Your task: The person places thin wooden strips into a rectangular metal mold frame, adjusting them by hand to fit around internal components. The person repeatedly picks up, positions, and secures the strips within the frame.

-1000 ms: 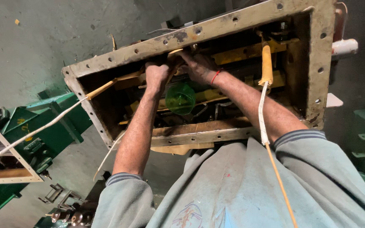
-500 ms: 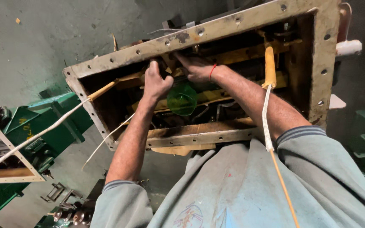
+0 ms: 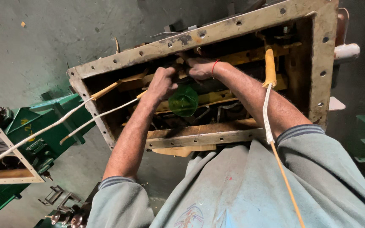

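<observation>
- One view only: head camera, worn high, looking steeply down past the chest and both forearms.
- Faces into an open metal box [image 3: 326, 63] from above its near rim; close, arm's reach.
- Left hand [image 3: 162, 83] and right hand [image 3: 200, 67] sit mid-frame, upper half.
- Floor [image 3: 43, 42] fills the left edge; green casing [image 3: 47, 126] lower left.

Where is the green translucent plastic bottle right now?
In the head view, the green translucent plastic bottle sits inside the rusty open metal box, near the middle, just below the left hand and right hand.
</observation>
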Action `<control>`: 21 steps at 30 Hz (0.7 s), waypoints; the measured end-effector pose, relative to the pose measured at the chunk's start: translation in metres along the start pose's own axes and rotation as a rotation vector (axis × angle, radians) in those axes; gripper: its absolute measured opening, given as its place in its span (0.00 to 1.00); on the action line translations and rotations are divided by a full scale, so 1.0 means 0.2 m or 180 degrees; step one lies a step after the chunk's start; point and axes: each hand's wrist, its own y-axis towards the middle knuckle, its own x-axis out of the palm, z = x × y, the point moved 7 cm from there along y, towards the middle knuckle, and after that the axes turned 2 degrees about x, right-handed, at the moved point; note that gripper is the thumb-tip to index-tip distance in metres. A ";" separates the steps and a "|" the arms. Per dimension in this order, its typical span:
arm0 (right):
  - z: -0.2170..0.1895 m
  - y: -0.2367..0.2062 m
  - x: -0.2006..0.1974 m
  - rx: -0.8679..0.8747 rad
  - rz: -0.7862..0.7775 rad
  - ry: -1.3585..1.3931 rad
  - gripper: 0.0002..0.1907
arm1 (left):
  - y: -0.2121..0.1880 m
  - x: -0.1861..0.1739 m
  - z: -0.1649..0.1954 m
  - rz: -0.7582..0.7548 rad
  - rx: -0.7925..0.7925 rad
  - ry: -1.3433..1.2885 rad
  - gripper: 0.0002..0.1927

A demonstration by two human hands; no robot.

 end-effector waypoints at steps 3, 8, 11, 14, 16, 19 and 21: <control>0.05 0.02 0.02 -0.0293 0.0495 -0.0384 0.26 | 0.03 0.05 -0.08 -0.0230 -0.0302 -0.0459 0.15; 0.13 -0.24 0.13 -0.0934 0.3099 0.0215 0.28 | 0.07 0.07 -0.11 -0.0531 -0.0539 -0.0681 0.08; 0.22 -0.18 0.25 -0.0988 0.2785 0.2288 0.25 | 0.07 0.04 -0.07 -0.0460 -0.0616 -0.1017 0.09; 0.17 -0.07 0.31 -0.1254 0.1971 0.3249 0.27 | 0.04 0.05 -0.09 -0.0519 -0.1478 -0.1919 0.08; 0.18 -0.04 0.32 -0.0873 0.2138 0.3731 0.29 | 0.05 0.03 -0.05 -0.0547 -0.1330 -0.1578 0.08; 0.19 -0.05 0.31 -0.0551 0.2451 0.3692 0.33 | 0.08 -0.04 0.06 -0.0400 -0.0408 -0.0589 0.11; 0.17 -0.09 0.30 -0.0553 0.2559 0.3157 0.33 | 0.06 -0.03 0.01 -0.0396 -0.0994 -0.1156 0.10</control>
